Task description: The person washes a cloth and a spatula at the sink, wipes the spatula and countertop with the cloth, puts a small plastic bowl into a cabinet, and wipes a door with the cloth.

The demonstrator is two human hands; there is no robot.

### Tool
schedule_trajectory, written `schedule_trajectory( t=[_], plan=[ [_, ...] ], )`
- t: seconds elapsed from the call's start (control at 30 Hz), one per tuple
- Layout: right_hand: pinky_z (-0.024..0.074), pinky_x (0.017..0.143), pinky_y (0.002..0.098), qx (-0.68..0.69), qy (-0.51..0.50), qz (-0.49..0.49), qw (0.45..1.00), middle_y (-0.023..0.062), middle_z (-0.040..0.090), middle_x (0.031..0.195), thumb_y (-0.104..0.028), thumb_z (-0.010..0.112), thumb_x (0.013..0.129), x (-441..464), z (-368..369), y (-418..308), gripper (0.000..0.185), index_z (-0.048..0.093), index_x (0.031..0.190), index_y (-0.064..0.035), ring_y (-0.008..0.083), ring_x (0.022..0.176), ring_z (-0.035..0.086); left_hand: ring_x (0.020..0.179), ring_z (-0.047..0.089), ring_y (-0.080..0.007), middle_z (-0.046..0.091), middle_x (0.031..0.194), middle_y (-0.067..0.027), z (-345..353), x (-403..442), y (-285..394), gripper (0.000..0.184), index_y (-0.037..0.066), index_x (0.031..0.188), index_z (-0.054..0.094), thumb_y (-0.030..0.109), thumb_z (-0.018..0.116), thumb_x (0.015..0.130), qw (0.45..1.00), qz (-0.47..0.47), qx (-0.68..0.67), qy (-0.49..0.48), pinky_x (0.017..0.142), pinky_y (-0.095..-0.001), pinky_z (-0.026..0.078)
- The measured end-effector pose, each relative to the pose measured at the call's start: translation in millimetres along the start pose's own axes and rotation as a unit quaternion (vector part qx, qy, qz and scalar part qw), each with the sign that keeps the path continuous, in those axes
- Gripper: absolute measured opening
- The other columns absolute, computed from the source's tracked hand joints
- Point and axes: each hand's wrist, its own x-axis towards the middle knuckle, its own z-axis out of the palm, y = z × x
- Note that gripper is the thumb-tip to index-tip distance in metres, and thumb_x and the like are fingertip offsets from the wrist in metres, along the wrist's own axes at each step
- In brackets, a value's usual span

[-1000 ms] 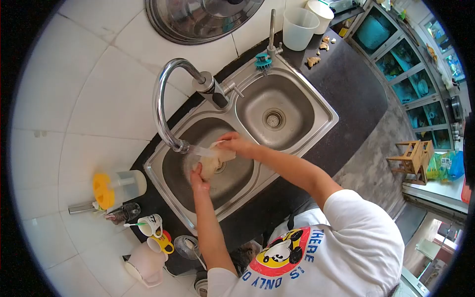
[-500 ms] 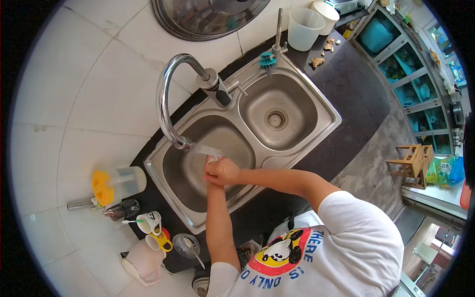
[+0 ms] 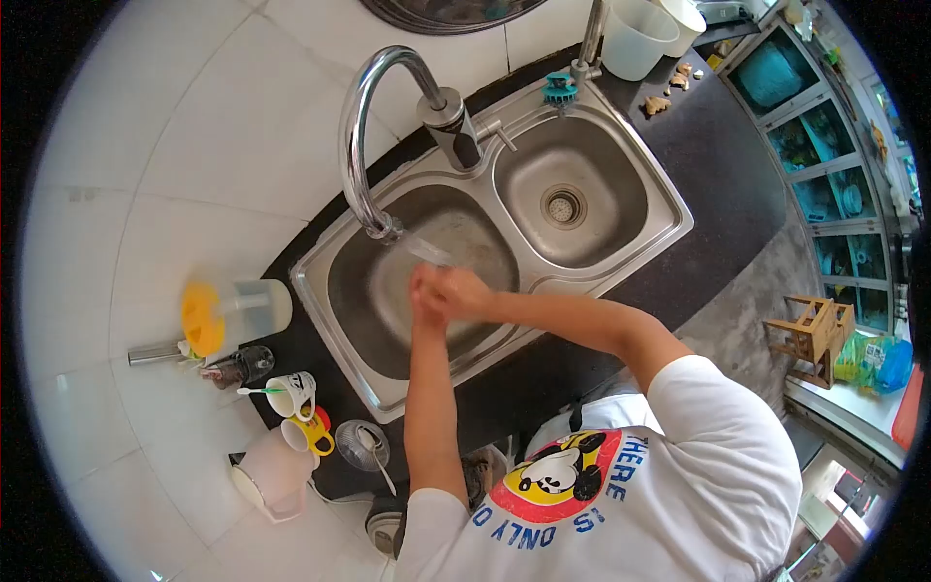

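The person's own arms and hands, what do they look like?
The left hand and right hand are gloveless, with no watch showing. The short white sleeves belong to a T-shirt with a cartoon print and blue lettering.

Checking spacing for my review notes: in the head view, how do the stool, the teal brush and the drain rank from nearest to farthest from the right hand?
Nearest to the right hand first:
1. Drain: in the right-hand basin.
2. Teal brush: at the sink's back edge, by the smaller tap.
3. Stool: far right, beyond the counter.
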Motion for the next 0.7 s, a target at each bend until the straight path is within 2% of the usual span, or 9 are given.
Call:
schedule_trajectory(
  t=[0.07, 0.17, 0.23, 0.3, 0.33, 0.43, 0.5, 0.53, 0.7],
  plan=[
    [0.0468, 0.061, 0.0438, -0.045, 0.012, -0.078, 0.996, 0.0115, 0.061, 0.074, -0.032, 0.053, 0.077, -10, -17, -34, 0.021, 0.057, 0.081, -0.0109, 0.0341, 0.067, 0.058, 0.079, 0.055, -0.0135, 0.056, 0.089, -0.0014, -24, 9, -16, 0.034, 0.012, 0.094, 0.051, 0.044, 0.041, 0.087, 0.995, 0.024, 0.015, -0.094, 0.065, -0.0319, 0.047],
    [0.0467, 0.062, 0.0424, 0.011, -0.077, -0.082, 0.994, 0.0104, 0.061, 0.076, -0.033, 0.055, 0.075, 0, 7, 7, 0.022, 0.056, 0.081, -0.012, 0.0323, 0.069, 0.059, 0.069, 0.054, -0.0126, 0.053, 0.076, 0.0008, -43, 30, -27, 0.027, 0.014, 0.088, 0.052, 0.04, 0.045, 0.086, 0.994, 0.054, 0.041, -0.085, 0.062, -0.029, 0.046],
    [0.0446, 0.057, 0.0465, 0.011, -0.082, -0.093, 0.992, 0.0154, 0.06, 0.067, -0.026, 0.054, 0.074, 11, -19, 23, 0.016, 0.056, 0.077, -0.0111, 0.0352, 0.062, 0.058, 0.074, 0.055, -0.0157, 0.055, 0.083, -0.0001, -23, 19, -31, 0.03, 0.014, 0.099, 0.051, 0.041, 0.045, 0.086, 0.997, 0.01, 0.035, -0.074, 0.06, -0.0325, 0.047],
    [0.0451, 0.058, 0.046, -0.134, -0.094, 0.08, 0.983, 0.0169, 0.059, 0.066, -0.03, 0.05, 0.079, 23, -7, 66, 0.021, 0.058, 0.078, -0.0106, 0.0358, 0.064, 0.058, 0.075, 0.055, -0.0178, 0.055, 0.087, -0.0004, -30, 31, -35, 0.033, 0.015, 0.104, 0.05, 0.042, 0.045, 0.086, 0.992, -0.056, 0.014, -0.109, 0.058, -0.0343, 0.047],
    [0.0459, 0.06, 0.045, -0.135, -0.104, 0.082, 0.982, 0.0167, 0.06, 0.071, -0.029, 0.048, 0.08, 28, -9, 64, 0.022, 0.059, 0.082, -0.0104, 0.0352, 0.067, 0.059, 0.074, 0.056, -0.0182, 0.056, 0.088, -0.0002, -63, 56, -38, 0.033, 0.015, 0.104, 0.05, 0.042, 0.046, 0.086, 0.985, -0.097, 0.001, -0.145, 0.057, -0.0344, 0.047],
    [0.0474, 0.066, 0.0434, -0.146, -0.12, 0.127, 0.974, 0.017, 0.062, 0.08, -0.028, 0.044, 0.084, 36, -33, 63, 0.027, 0.062, 0.09, -0.0089, 0.0345, 0.073, 0.06, 0.09, 0.056, -0.0231, 0.056, 0.101, -0.0052, -28, 36, -25, 0.043, 0.012, 0.112, 0.049, 0.046, 0.045, 0.085, 0.995, -0.075, -0.029, -0.055, 0.074, -0.0377, 0.048],
    [0.0468, 0.066, 0.0445, -0.132, -0.117, 0.194, 0.965, 0.0188, 0.062, 0.08, -0.029, 0.042, 0.085, 38, -38, 64, 0.029, 0.062, 0.086, -0.0066, 0.0354, 0.074, 0.06, 0.1, 0.054, -0.0254, 0.055, 0.108, -0.0086, 21, -2, -4, 0.047, 0.009, 0.116, 0.047, 0.046, 0.044, 0.086, 0.999, 0.014, 0.014, 0.03, 0.084, -0.0407, 0.045],
    [0.0467, 0.066, 0.0451, -0.1, -0.054, 0.178, 0.977, 0.0197, 0.061, 0.081, -0.029, 0.042, 0.086, 39, -40, 60, 0.032, 0.061, 0.083, -0.0034, 0.0367, 0.074, 0.059, 0.109, 0.049, -0.0276, 0.052, 0.116, -0.0114, 35, -15, 11, 0.052, 0.006, 0.119, 0.044, 0.046, 0.044, 0.086, 0.997, 0.018, -0.022, 0.066, 0.093, -0.0426, 0.039],
    [0.0488, 0.059, 0.0387, 0.054, 0.107, 0.145, 0.982, 0.0179, 0.06, 0.075, -0.028, 0.056, 0.081, 22, -57, 85, 0.027, 0.058, 0.084, -0.0007, 0.0295, 0.068, 0.06, 0.101, 0.053, -0.0244, 0.055, 0.108, -0.0089, 40, -8, 37, 0.038, 0.004, 0.112, 0.049, 0.033, 0.048, 0.086, 0.992, 0.08, 0.1, 0.018, 0.088, -0.0384, 0.042]
  ],
)
